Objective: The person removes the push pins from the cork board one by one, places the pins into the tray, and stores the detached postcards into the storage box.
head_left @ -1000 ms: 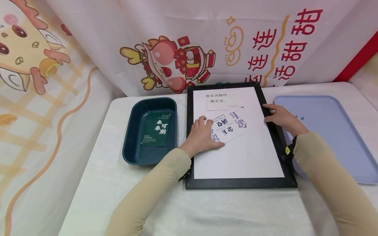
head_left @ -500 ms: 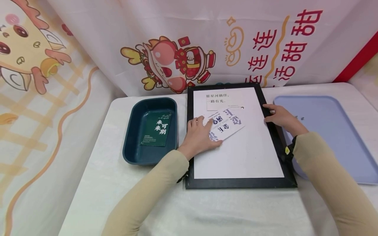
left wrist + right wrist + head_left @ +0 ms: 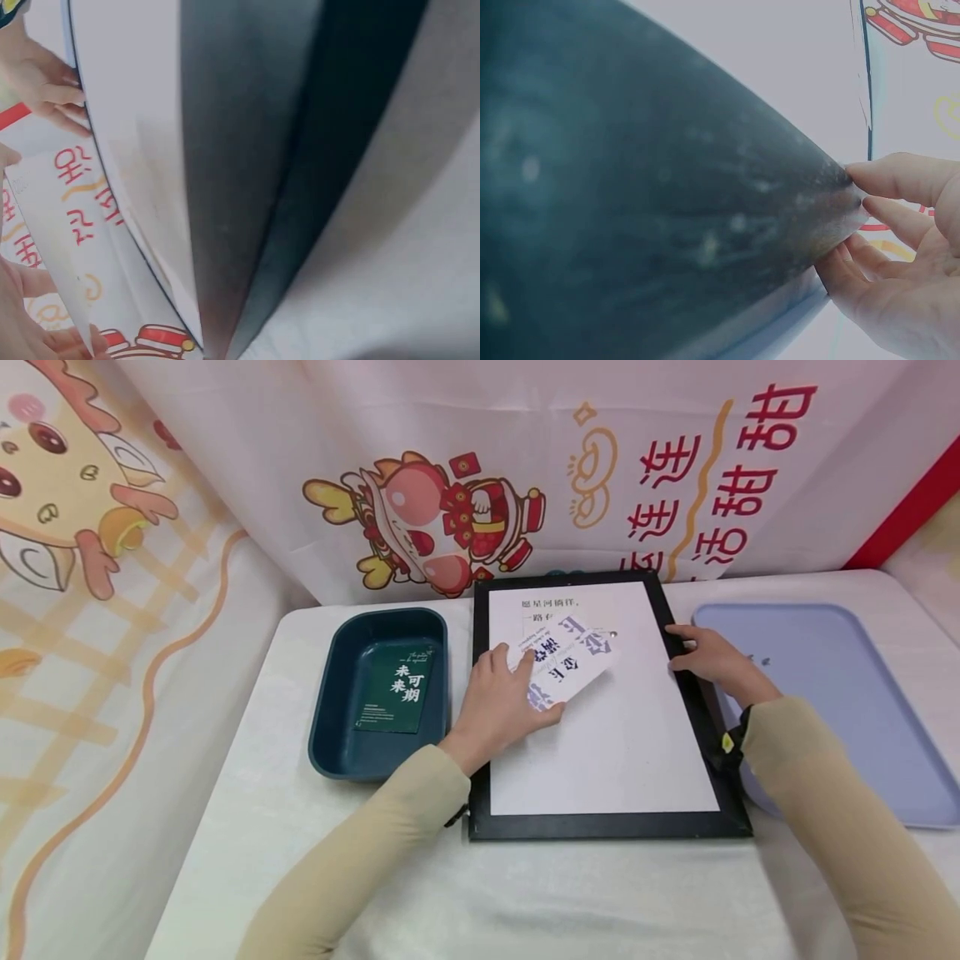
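In the head view my left hand [image 3: 504, 697] pinches a white card [image 3: 573, 660] with large blue-purple characters, tilted and held above a black-framed whiteboard [image 3: 600, 768]. In the left wrist view the card [image 3: 49, 240] stands off the board between thumb and fingers. My right hand [image 3: 716, 662] grips the board's right border; the right wrist view has its fingertips [image 3: 870, 176] on both faces of the black frame [image 3: 705, 180]. A pale card [image 3: 543, 604] with black characters lies at the board's top, partly covered by the held card. A small round silvery dot [image 3: 613, 634] shows beside it.
A dark teal bin [image 3: 318, 727] stands left of the board, with a green printed card [image 3: 390, 693] in it. A light blue tray [image 3: 847, 693] lies on the right, partly behind the right forearm. A printed cloth [image 3: 555, 460] hangs along the back of the white-covered table [image 3: 247, 777].
My left hand has lifted the blue-purple card off the board and drawn it slightly left and upward, so it covers more of the upper card's text. My right hand stays on the frame.
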{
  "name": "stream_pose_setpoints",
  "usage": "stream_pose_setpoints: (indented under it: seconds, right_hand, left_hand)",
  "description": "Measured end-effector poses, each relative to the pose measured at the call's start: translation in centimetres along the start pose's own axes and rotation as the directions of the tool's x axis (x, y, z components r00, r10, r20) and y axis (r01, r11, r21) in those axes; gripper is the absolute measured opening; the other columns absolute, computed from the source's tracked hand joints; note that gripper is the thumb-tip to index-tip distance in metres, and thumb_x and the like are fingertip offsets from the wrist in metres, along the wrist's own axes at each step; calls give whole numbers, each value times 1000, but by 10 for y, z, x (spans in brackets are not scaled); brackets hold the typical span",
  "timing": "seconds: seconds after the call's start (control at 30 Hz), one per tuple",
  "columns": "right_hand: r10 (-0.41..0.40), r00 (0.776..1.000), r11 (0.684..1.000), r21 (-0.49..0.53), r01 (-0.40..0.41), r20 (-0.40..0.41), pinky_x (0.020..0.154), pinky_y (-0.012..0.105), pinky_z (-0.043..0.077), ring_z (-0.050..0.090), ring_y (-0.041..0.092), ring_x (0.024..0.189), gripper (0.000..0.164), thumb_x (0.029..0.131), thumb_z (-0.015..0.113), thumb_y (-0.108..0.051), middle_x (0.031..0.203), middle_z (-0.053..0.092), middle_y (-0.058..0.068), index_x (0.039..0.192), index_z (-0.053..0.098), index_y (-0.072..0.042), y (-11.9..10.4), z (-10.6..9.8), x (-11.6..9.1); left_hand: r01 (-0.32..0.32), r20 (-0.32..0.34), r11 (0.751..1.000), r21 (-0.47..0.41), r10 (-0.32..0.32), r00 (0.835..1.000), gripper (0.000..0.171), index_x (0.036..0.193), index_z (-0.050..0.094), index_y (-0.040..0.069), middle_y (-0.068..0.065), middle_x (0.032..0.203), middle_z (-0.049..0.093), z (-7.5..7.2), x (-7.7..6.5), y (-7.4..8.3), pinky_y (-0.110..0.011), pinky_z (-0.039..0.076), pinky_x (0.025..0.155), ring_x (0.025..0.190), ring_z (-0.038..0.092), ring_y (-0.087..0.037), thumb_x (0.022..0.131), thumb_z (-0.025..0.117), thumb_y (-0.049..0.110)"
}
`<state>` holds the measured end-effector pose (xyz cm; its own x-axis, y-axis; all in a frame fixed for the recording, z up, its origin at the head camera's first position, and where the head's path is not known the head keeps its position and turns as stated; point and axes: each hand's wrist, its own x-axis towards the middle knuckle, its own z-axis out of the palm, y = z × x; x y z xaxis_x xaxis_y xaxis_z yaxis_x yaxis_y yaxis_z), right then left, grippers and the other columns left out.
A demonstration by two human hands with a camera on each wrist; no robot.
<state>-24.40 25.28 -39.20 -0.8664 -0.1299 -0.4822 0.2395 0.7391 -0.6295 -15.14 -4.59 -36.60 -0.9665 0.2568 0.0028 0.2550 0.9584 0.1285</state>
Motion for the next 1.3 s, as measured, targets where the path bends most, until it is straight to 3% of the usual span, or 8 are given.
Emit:
stream_pose_setpoints:
  seconds: [0.27,0.67,0.97,1.3]
  right_hand:
    - [-9,1000,1000,3,9,-1,110,62,26,20,52,138,73,96,49,-12,154,7,35,154,6,-8,1,0,1]
    - [10,1000,1000,8,-10,-1,110,62,26,21,52,138,72,97,49,-12,154,6,35,154,6,-10,0,2,1]
    - [17,1000,1000,20,-17,-13,109,62,28,23,52,137,72,97,49,-12,155,5,34,155,6,-10,1,3,3]
    - [12,1000,1000,8,-11,-20,109,62,28,24,52,137,72,97,49,-12,155,5,35,155,6,-11,0,3,2]
  left_hand:
    - [68,8,997,-45,-67,998,87,147,37,13,-18,144,34,-15,-8,-6,-44,37,108,124,38,-31,82,54,68]
    - [198,0,979,-51,-199,980,88,148,35,9,-21,142,32,-39,-16,-38,-48,36,108,123,35,-35,83,55,65]
    - [348,-5,935,-70,-349,937,88,148,31,4,-25,139,33,-41,-23,-62,-50,34,109,122,34,-38,86,52,63]
    - [450,-12,889,-79,-452,892,88,146,30,-4,-32,134,34,-38,-32,-88,-52,35,105,117,36,-43,88,47,61]
